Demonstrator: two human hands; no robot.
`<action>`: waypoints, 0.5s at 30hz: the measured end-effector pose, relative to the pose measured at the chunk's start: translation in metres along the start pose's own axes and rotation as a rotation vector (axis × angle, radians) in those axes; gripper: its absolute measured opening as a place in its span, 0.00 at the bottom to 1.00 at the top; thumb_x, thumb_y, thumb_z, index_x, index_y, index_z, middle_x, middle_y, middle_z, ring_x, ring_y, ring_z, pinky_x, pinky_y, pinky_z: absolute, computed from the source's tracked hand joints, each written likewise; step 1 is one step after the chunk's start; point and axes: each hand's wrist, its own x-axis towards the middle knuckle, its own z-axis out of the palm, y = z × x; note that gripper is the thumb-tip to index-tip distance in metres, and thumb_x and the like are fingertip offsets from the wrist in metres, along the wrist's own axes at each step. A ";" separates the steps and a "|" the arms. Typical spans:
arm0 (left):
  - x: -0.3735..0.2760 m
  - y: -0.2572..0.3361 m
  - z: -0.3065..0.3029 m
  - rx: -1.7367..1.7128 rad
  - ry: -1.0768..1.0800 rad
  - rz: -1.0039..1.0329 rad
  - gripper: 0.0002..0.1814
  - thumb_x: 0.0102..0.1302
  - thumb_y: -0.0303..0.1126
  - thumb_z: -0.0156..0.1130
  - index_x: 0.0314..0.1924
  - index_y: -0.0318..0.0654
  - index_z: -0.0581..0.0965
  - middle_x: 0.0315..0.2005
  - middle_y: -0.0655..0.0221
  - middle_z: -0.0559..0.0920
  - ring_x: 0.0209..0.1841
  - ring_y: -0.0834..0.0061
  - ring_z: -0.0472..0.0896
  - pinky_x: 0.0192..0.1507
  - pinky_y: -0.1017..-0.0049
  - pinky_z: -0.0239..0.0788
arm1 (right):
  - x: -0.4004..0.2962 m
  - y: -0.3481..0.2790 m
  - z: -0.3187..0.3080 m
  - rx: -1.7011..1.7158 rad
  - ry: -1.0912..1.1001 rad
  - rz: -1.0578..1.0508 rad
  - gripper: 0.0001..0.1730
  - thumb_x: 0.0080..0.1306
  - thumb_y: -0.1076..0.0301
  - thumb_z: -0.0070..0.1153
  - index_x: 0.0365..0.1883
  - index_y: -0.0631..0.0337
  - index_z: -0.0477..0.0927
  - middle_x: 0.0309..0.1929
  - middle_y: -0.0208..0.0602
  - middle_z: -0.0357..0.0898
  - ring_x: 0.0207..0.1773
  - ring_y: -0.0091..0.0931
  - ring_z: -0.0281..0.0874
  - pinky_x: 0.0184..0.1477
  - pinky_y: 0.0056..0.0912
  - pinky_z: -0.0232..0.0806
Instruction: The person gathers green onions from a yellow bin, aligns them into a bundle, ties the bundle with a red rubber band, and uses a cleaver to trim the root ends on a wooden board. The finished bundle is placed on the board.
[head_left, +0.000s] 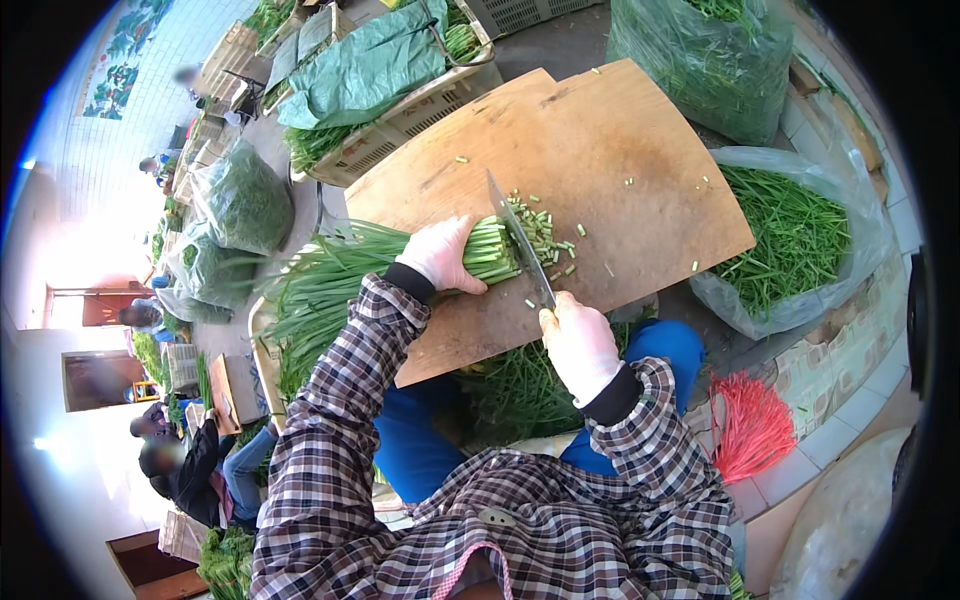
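Observation:
My left hand (442, 255), in a pale glove, presses down around a thick bundle of long green stalks (352, 259), perhaps garlic chives. Their leafy ends trail off the board to the left, and their pale cut ends face right. Gripped by its handle in my gloved right hand (581, 341) is a large knife (525, 244). The blade stands against the cut ends of the bundle. Short cut pieces (544, 225) lie heaped just beyond the blade on a worn wooden board (637, 150), with a few more scattered over it.
An open plastic bag (787, 240) of cut greens stands right of the board, near a fuller bag (705, 75). Red plastic strands (750, 427) lie at lower right. A crate (405, 120) under green sheeting (367, 67) stands beyond. Other people (195, 465) sit at far left.

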 end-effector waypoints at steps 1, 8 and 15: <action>0.001 0.002 -0.001 0.004 -0.013 -0.015 0.51 0.36 0.51 0.78 0.60 0.34 0.68 0.45 0.50 0.79 0.50 0.51 0.78 0.53 0.63 0.70 | 0.003 0.001 0.002 0.036 -0.038 0.035 0.12 0.70 0.63 0.51 0.37 0.65 0.74 0.27 0.54 0.80 0.32 0.50 0.80 0.35 0.53 0.72; -0.002 0.004 0.002 0.001 0.063 -0.002 0.44 0.37 0.51 0.76 0.53 0.36 0.72 0.38 0.52 0.80 0.46 0.51 0.80 0.48 0.61 0.72 | 0.011 0.004 0.005 0.143 -0.136 0.066 0.13 0.68 0.65 0.52 0.33 0.68 0.73 0.24 0.58 0.78 0.31 0.52 0.79 0.35 0.54 0.70; -0.005 0.005 0.006 -0.021 0.063 -0.011 0.43 0.36 0.48 0.76 0.54 0.37 0.73 0.40 0.54 0.81 0.45 0.53 0.80 0.48 0.62 0.73 | 0.027 0.009 0.030 0.098 -0.096 0.104 0.13 0.67 0.66 0.52 0.31 0.69 0.74 0.25 0.59 0.78 0.32 0.52 0.79 0.36 0.52 0.71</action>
